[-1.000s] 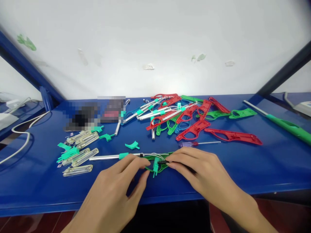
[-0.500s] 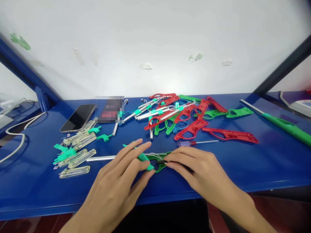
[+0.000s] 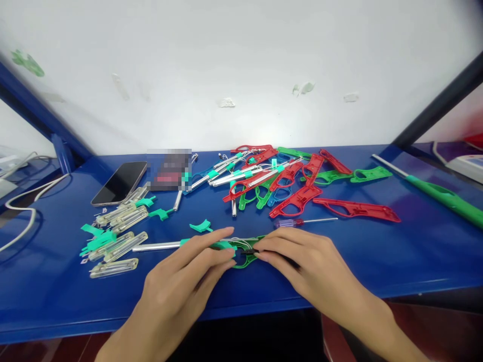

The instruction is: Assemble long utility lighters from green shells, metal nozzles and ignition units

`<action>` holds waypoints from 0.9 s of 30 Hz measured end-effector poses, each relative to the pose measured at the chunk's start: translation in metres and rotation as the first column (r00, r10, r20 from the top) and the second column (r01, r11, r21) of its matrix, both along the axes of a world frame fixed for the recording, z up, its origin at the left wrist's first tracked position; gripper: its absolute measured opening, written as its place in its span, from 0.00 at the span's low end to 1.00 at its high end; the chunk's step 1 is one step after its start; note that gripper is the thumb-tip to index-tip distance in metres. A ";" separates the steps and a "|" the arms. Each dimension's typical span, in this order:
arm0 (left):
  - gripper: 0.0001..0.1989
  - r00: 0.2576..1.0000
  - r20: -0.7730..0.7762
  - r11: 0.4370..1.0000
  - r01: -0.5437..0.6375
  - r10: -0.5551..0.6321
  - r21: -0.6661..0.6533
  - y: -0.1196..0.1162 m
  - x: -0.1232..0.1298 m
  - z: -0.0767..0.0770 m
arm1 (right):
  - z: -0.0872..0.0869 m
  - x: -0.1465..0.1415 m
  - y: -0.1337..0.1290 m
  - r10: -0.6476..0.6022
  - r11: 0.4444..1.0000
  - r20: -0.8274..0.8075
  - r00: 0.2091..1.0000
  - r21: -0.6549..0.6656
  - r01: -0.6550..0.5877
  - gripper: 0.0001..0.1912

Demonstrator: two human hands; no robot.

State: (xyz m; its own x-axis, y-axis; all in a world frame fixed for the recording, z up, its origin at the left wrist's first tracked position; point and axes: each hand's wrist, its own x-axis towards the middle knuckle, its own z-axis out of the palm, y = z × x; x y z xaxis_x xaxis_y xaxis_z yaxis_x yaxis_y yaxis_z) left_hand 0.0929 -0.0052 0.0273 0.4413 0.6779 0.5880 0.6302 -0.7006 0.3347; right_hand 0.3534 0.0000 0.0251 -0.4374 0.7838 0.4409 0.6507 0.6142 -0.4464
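Bench: blue surface point(image 3: 422, 251) set against a white wall point(image 3: 260, 55); pale scuffs and green patches on the wall, blue posts at both sides.
Work spot: front middle of the bench, where a green half-shell point(image 3: 249, 262) with a loop lies between the two hands, partly covered by them.
Left hand: fingertips and thumb closed on a teal piece point(image 3: 227, 245), beside the loop; the hand point(image 3: 188, 271) hides part of it.
Right hand: thumb and forefinger pinch a small black part point(image 3: 247, 251) over the shell; the hand point(image 3: 307, 259) covers the shell's far end.
Rod: silver tube point(image 3: 156, 246) running leftward from under the left hand, in line with the shell; thin white wires point(image 3: 241, 240) curve just above the black part.
Behind the hands: loose teal lever point(image 3: 201, 226) to the left, purple-handled screwdriver point(image 3: 289, 222) to the right.
Back pile: red half-shells point(image 3: 356, 209), with green and blue ones, heaped among silver tubes point(image 3: 234, 177) with teal collars.
Left side: clear cartridges point(image 3: 113, 268) clustered with teal bits; phone point(image 3: 119, 183) behind, next to a blurred dark object point(image 3: 169, 171).
Right edge: green-handled stick point(image 3: 449, 199) lying at a slant.
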 end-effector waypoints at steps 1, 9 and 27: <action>0.09 1.000 0.010 1.000 -0.004 0.004 -0.014 0.000 0.001 0.001 | 0.000 0.000 0.000 0.001 1.000 0.000 1.000 -0.003 -0.001 0.09; 0.11 0.995 0.090 0.992 -0.042 0.053 -0.121 0.003 0.008 0.007 | -0.001 0.001 -0.001 -0.009 1.000 0.007 1.000 -0.008 0.009 0.11; 0.11 0.998 -0.052 0.999 0.030 -0.028 0.037 0.005 0.018 0.003 | -0.002 0.002 0.000 0.002 1.000 0.001 1.000 0.017 -0.002 0.08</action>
State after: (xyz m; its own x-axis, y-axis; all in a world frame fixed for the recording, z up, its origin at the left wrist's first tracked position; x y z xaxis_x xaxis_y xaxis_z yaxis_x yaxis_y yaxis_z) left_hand 0.1107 -0.0001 0.0301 0.4907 0.6425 0.5886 0.6255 -0.7300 0.2754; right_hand 0.3551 -0.0004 0.0236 -0.4395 0.7753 0.4535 0.6495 0.6231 -0.4358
